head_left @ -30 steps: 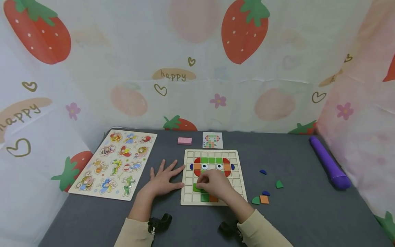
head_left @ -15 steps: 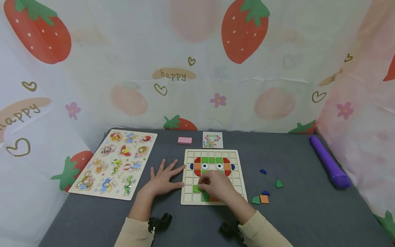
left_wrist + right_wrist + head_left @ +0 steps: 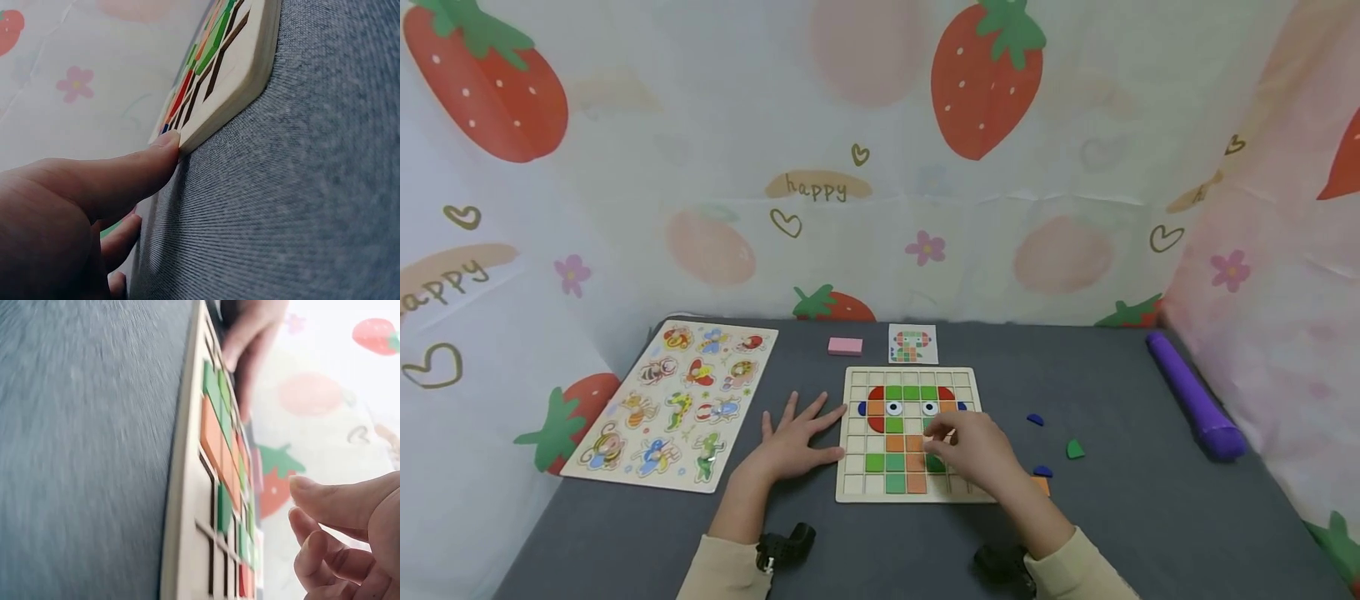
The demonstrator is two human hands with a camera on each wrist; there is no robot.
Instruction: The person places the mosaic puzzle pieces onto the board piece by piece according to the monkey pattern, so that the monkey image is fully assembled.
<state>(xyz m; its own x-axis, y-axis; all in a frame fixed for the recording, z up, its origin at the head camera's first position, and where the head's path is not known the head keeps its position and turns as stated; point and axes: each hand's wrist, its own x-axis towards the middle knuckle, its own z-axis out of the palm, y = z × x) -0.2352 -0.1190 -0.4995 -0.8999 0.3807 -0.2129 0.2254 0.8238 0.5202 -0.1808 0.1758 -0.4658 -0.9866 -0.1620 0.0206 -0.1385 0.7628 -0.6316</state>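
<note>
A wooden grid board (image 3: pixel 853 484) lies on the dark table with coloured tiles set in its cells. Red, green and orange tiles with two eye tiles form a head, and orange and green ones form a body below. My left hand (image 3: pixel 793 447) lies spread beside the board, its thumb touching the near-left edge in the left wrist view. My right hand (image 3: pixel 976 452) hovers over the board's right half, near a dark green tile (image 3: pixel 935 463). The right wrist view shows its fingers loosely bent, thumb apart, holding nothing. A light green square tile (image 3: pixel 874 462) sits in the lower left.
A picture card (image 3: pixel 913 343) and a pink block (image 3: pixel 845 346) lie behind the board. An insect puzzle (image 3: pixel 718 433) is at left. Loose pieces at right include a blue half-round (image 3: pixel 1035 419), a green quarter-round (image 3: pixel 1075 449) and a partly hidden orange square (image 3: pixel 1041 483). A purple cylinder (image 3: pixel 1198 400) lies far right.
My right hand has left the light green square tile and moved right across the board, uncovering the body tiles. My left hand stays at the board's edge. The head view has shifted slightly.
</note>
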